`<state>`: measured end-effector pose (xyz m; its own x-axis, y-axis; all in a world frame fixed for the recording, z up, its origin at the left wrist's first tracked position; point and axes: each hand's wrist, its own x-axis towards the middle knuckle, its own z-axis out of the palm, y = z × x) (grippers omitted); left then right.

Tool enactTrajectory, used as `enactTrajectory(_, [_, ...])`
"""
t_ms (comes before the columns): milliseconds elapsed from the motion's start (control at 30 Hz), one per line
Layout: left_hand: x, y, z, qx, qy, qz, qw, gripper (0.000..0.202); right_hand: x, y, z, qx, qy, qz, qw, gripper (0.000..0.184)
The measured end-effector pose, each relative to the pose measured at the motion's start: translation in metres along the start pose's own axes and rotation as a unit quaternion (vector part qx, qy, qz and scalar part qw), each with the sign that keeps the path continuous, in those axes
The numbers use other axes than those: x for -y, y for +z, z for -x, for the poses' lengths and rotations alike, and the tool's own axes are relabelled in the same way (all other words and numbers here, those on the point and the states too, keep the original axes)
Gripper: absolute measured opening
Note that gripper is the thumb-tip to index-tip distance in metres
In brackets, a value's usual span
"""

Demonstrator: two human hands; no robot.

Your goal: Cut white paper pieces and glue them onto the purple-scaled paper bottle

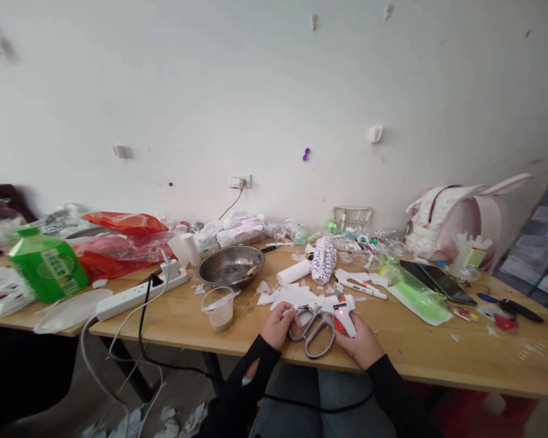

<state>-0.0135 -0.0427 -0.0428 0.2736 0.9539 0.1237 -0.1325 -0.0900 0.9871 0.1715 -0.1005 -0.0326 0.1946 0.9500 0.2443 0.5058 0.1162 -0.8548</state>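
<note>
My left hand rests at the wooden table's front edge, fingers curled in a pinch on something small and white that I cannot make out. My right hand grips a white hot glue gun with a red light lit, its nozzle pointing away toward white paper scraps. Grey-handled scissors lie on the table between the two hands, touching or nearly touching both. A patterned paper-wrapped bottle stands just beyond the scraps.
A steel bowl, a plastic cup and a white power strip with trailing cables sit to the left. A green bottle and red bags are far left. A phone, a green cut bottle and a backpack are on the right.
</note>
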Motion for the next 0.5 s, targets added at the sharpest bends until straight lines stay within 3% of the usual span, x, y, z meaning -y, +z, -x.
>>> enactTrajectory(500, [-0.0010,0.0004,-0.0001,0.001,-0.006,0.009,1.000,0.037,0.0074,-0.0018,0.0018,-0.001,0.016,0.011,1.000,0.030])
